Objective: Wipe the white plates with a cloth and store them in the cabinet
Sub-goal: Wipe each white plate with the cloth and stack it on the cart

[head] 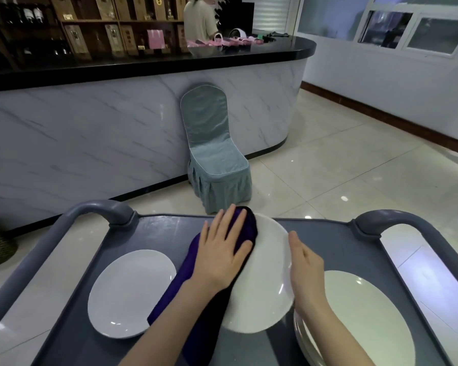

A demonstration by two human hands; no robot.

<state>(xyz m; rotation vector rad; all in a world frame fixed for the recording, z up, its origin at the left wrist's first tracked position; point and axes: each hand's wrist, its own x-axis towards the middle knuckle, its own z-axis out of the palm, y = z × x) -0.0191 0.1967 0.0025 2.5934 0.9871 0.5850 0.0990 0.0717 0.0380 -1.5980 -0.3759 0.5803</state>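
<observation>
Left hand (224,249) spread on 1 purple cloth (169,297), right hand (306,273) gripping 1 white plate (265,299); 1 spare plate (131,291), 1 stack (362,313)

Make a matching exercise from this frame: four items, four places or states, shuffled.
Items:
1 cloth
2 left hand
3 right hand
4 plate stack

Places or states:
A on the cart's right side
B flat on the cloth
C against the middle plate's right rim
D purple, across the middle plate's left part

Pairs: 1-D, 2-B, 3-C, 4-A
</observation>
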